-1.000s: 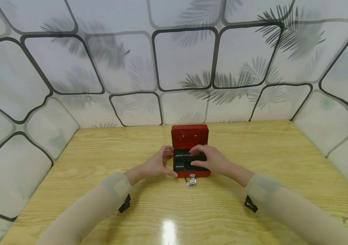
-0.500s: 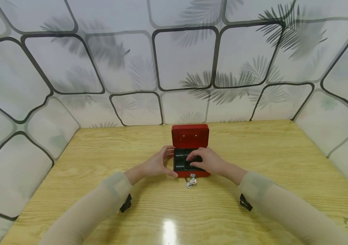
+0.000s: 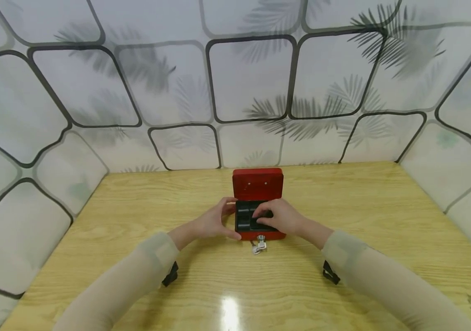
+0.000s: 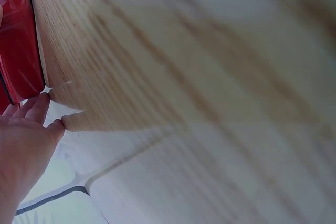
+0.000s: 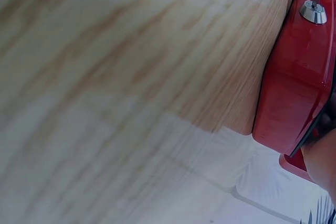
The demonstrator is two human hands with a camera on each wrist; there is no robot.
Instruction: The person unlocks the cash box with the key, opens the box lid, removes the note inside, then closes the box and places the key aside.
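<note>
A red cash box [image 3: 262, 235] stands with its lid [image 3: 258, 183] raised at the back and a black coin tray [image 3: 243, 216] inside. My left hand [image 3: 215, 220] holds the box's left side, thumb at the front corner and fingers toward the back. In the left wrist view its fingertips [image 4: 44, 98] are right at the red wall. My right hand [image 3: 283, 217] reaches over the right side into the tray, thumb and forefinger pinching its middle part; the hand hides the tray's right half. Keys [image 3: 259, 245] hang from the front lock, which also shows as a silver cylinder [image 5: 313, 12].
The box stands on a light wood-grain table [image 3: 177, 188]. Behind it and at both sides rises a pale patterned curtain-like wall [image 3: 252, 82]. Black wrist straps [image 3: 170, 274] hang below both sleeves.
My right hand has moved slightly left and lower into the tray, and its thumb and forefinger have come closer together. The left hand and the box have hardly moved.
</note>
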